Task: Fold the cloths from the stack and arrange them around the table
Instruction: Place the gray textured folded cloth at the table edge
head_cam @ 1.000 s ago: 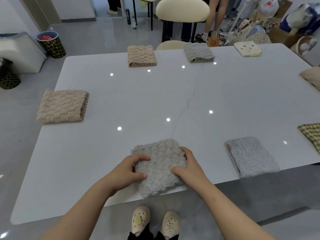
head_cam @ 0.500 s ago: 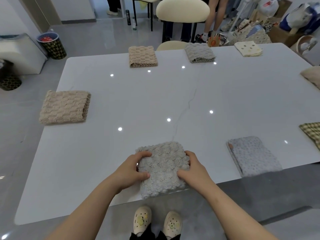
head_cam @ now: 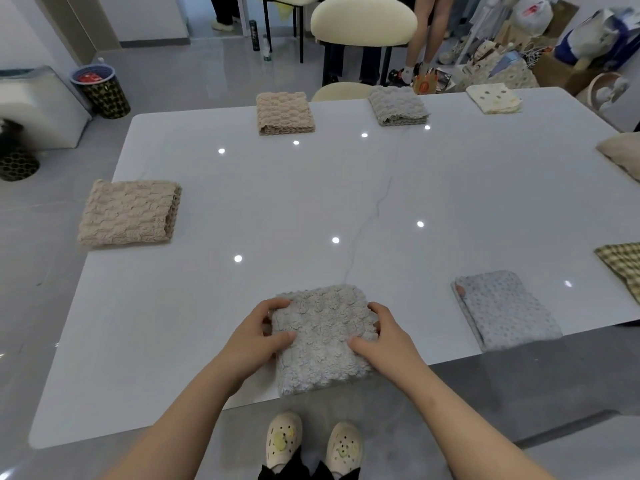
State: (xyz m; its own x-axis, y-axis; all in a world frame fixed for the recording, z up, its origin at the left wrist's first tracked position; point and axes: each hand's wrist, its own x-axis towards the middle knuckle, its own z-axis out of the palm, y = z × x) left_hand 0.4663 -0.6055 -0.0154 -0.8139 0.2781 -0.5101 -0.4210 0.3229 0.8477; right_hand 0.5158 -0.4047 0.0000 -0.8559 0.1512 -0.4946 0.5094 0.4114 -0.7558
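Note:
A folded fluffy grey cloth [head_cam: 323, 336] lies at the near edge of the white table [head_cam: 311, 202], its front end hanging slightly over the rim. My left hand [head_cam: 258, 336] grips its left side, thumb on top and fingers curled round the edge. My right hand [head_cam: 384, 337] grips its right side the same way. Other folded cloths sit round the table: beige [head_cam: 128, 212] at the left, beige [head_cam: 284, 113] and grey [head_cam: 396, 105] at the far edge, cream dotted [head_cam: 494, 98] at the far right, grey dotted [head_cam: 504, 310] near right.
A checked cloth [head_cam: 623, 265] and a beige one [head_cam: 621, 154] lie at the right edge. A cream chair [head_cam: 363, 19] stands behind the table, with people's legs beyond it. A bin [head_cam: 100, 90] stands on the floor at the left, bags at the back right.
The grey cloth has been turned squarer to the table edge and nudged a little forward. Both hands have stayed on its sides.

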